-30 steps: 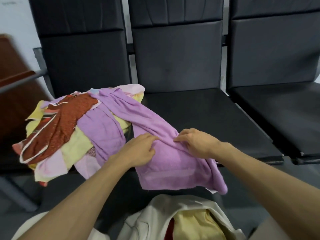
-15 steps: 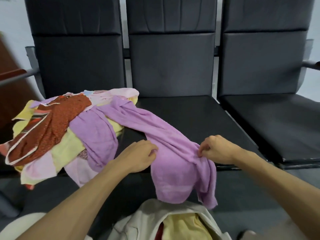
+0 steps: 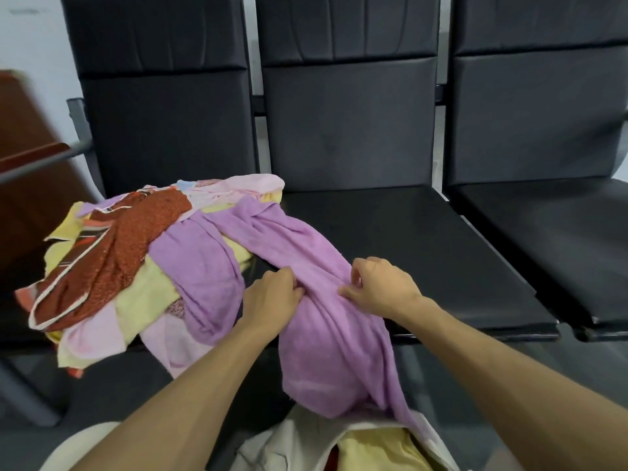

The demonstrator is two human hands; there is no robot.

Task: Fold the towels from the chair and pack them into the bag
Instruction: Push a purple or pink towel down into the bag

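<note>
Both left hand and right hand pinch the purple towel; the bag holds a yellow towel.

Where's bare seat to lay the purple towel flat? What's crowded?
Middle seat: bare from the purple towel and right hand across to its right edge. Right seat: bare wherever visible. Crowded: left chair, its seat buried under the towel pile; left hand grips the purple towel beside the pile.
</note>
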